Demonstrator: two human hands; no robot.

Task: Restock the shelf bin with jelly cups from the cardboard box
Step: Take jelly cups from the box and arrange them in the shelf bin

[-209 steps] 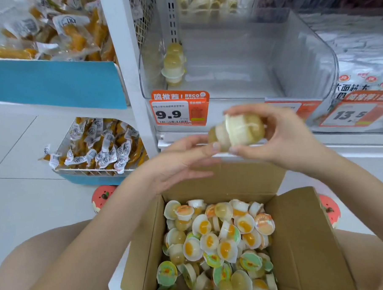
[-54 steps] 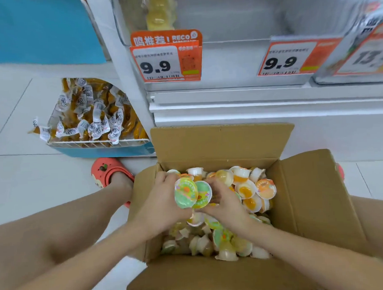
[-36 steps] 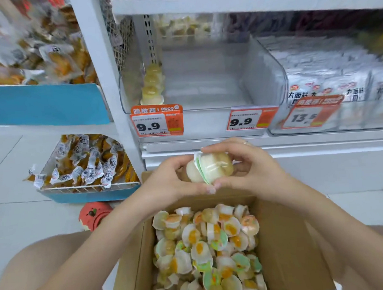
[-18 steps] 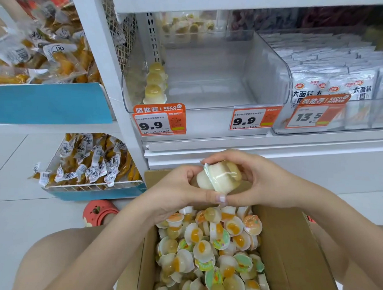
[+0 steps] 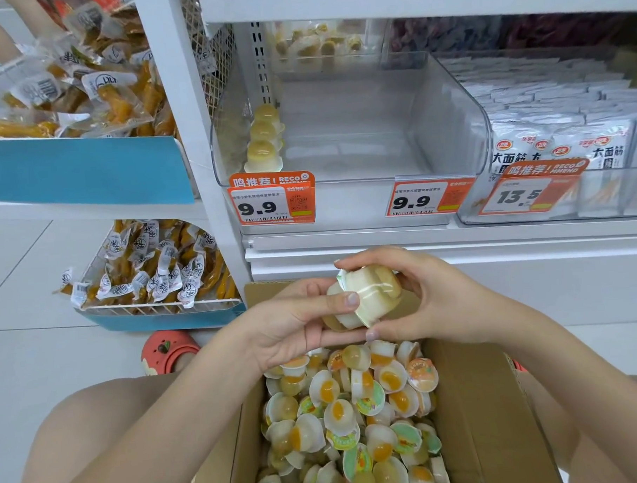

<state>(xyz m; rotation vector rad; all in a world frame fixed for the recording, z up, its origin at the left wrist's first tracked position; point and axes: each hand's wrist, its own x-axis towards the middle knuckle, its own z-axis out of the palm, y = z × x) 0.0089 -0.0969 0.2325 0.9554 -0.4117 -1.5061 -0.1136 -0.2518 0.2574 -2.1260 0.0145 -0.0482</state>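
Note:
Above the open cardboard box (image 5: 477,409) both hands hold a small stack of jelly cups (image 5: 370,297) lying sideways. My left hand (image 5: 291,323) supports the stack from the left, thumb across the cups. My right hand (image 5: 432,298) curls around the stack's right end. The box holds several loose jelly cups (image 5: 353,411) with yellow and orange fruit. The clear shelf bin (image 5: 450,126) stands above, with one row of stacked jelly cups (image 5: 263,141) along its left wall.
Orange 9.9 price tags (image 5: 271,201) hang on the bin's front. White snack packets (image 5: 568,146) fill the bin to the right. Blue trays of yellow snack packs (image 5: 150,263) sit on the left. A red sandal (image 5: 168,348) is beside the box.
The hands lifted a handful of jelly cups out of the box, and since half a second ago have turned them slightly. The view tilted up from the box to the shelf.

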